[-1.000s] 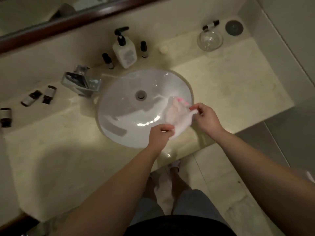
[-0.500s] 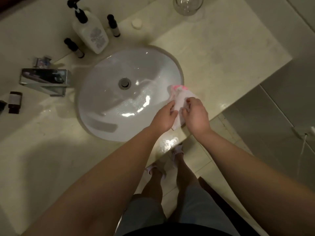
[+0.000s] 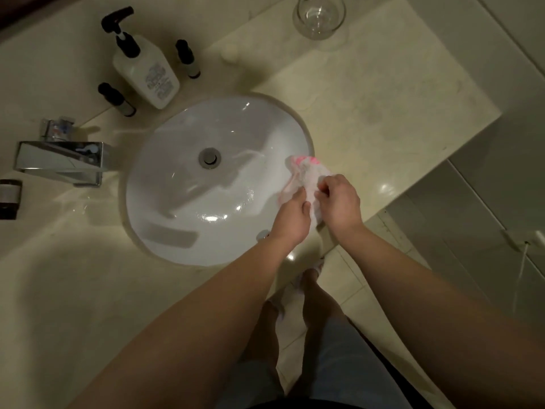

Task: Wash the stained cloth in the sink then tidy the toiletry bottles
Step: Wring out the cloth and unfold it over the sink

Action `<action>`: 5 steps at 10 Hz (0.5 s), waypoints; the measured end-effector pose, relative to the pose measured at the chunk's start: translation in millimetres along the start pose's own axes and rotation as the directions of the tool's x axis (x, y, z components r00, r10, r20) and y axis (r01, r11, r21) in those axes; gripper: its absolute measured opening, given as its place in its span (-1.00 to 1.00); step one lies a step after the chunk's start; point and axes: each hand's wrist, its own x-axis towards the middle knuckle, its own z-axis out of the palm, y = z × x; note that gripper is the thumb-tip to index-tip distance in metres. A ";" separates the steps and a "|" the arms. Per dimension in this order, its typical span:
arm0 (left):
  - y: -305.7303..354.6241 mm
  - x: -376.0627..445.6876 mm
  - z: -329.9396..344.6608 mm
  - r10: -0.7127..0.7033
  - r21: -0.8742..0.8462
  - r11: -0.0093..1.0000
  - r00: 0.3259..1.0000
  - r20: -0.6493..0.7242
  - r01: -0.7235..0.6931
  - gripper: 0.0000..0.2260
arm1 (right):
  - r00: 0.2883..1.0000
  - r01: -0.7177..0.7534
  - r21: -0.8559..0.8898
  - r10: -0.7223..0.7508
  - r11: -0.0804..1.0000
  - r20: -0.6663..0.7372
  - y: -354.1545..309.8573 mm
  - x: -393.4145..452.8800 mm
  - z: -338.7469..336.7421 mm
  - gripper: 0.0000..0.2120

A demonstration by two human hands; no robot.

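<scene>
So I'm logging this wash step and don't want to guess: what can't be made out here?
Head view only:
- Cloth: its middle is hidden by both hands, left and right.
- Dark bottle: cut off by the left edge.
- Glass bowl: cut off by the top edge.
- Pump bottle label: too blurred to read.

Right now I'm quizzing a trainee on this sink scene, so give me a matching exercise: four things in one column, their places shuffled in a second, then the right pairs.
Things:
1. cloth
2. pump bottle
3. glass bowl
4. tap

Places:
A. counter, top of view, right of the basin
B. left of the basin, spout toward it
C. held by both hands at the basin's right rim
D. behind the basin, between two small dark-capped bottles

Pairs: 1-C, 2-D, 3-A, 4-B
</scene>
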 end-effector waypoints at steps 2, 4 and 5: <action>37.8 42.4 3.0 -0.030 -0.085 0.996 0.997 -0.073 0.024 -0.60 | 0.995 0.091 0.016 -0.092 0.996 0.051 4.2 71.6 -23.7 -0.96; 81.8 95.2 -1.1 -0.340 -0.545 0.809 0.932 -0.126 0.221 -0.56 | 0.955 0.247 0.027 -0.248 0.969 0.163 -7.7 151.3 -41.0 -0.95; 89.9 120.8 -6.9 -0.364 -0.587 0.789 0.908 -0.208 0.182 -0.56 | 0.914 0.340 0.021 -0.336 0.940 0.226 -23.0 190.8 -42.8 -0.94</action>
